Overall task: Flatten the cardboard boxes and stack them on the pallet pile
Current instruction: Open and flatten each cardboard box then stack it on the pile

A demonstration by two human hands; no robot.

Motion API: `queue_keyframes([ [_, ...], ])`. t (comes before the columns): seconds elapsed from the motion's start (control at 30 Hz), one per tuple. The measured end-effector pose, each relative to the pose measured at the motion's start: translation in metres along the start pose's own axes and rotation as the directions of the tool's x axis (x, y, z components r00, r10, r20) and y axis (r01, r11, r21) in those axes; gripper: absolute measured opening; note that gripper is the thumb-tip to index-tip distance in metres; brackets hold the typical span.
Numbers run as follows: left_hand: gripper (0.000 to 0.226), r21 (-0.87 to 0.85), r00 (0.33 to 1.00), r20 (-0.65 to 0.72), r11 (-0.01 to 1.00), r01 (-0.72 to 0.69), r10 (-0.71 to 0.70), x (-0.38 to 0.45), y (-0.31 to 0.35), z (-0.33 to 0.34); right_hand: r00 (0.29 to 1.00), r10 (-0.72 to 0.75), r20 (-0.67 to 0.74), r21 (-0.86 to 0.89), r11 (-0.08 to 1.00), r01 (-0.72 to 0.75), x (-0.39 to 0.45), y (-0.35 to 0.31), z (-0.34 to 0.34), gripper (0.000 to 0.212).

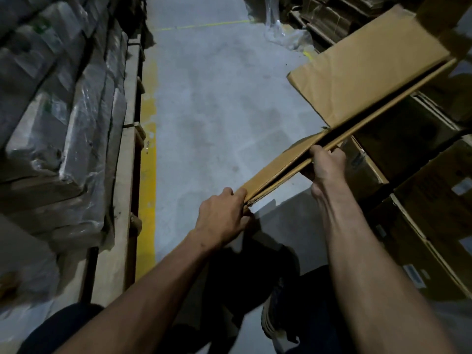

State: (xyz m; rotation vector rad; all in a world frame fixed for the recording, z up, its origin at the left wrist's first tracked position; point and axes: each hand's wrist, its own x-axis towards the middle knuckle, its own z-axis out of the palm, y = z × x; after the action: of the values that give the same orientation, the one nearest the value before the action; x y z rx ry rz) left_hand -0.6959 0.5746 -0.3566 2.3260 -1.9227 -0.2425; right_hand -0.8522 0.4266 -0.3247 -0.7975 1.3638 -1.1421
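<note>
— Both hands gripped the flattened box point(367, 70), held in the air above the floor point(217, 98). Best way on?
— Probably keeping the panels pressed shut. The left hand point(221, 218) pinched its near corner; the right hand point(325, 163), arm outstretched, clasped the near edge.

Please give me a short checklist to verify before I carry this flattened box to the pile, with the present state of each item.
1. Left hand grips the near corner of the flattened box: ok.
2. Right hand holds the box's lower edge: ok.
3. Box fully flat: not ok, a gap shows between its layers.
4. Floor ahead free of obstacles: ok.
5. Plastic wrap lies beyond, near the stack of cardboard: cannot tell if it blocks the way.
</note>
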Motion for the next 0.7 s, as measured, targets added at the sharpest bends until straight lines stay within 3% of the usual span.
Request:
queue_keyframes([
  [0.1,0.027,-0.105,0.996,-0.031,0.992,0.074,-0.078,-0.003,-0.015,0.013,0.991,-0.057,0.122,-0.142,0.987,0.074,0.001,0.011,0.020,0.045],
  [0.2,0.024,-0.286,0.978,-0.041,0.940,0.185,-0.205,-0.004,-0.030,0.026,0.961,-0.034,0.274,-0.297,0.948,0.118,-0.003,0.023,0.047,0.087],
  [0.23,0.024,-0.344,0.966,-0.041,0.912,0.225,-0.254,-0.002,-0.035,0.030,0.950,-0.013,0.312,-0.330,0.936,0.121,-0.005,0.028,0.057,0.092],
  [0.37,0.032,-0.569,0.914,0.050,0.741,0.357,-0.402,0.012,-0.056,0.039,0.914,0.054,0.402,-0.414,0.901,0.129,-0.017,0.054,0.094,0.081],
  [0.57,0.035,-0.674,0.849,0.140,0.579,0.459,-0.509,0.054,-0.096,0.017,0.900,0.069,0.431,-0.553,0.808,0.202,-0.048,0.080,0.118,0.058],
  [0.7,0.046,-0.756,0.790,0.207,0.418,0.503,-0.577,0.080,-0.113,-0.025,0.932,0.189,0.310,-0.590,0.806,0.033,-0.061,0.069,0.094,0.049],
])
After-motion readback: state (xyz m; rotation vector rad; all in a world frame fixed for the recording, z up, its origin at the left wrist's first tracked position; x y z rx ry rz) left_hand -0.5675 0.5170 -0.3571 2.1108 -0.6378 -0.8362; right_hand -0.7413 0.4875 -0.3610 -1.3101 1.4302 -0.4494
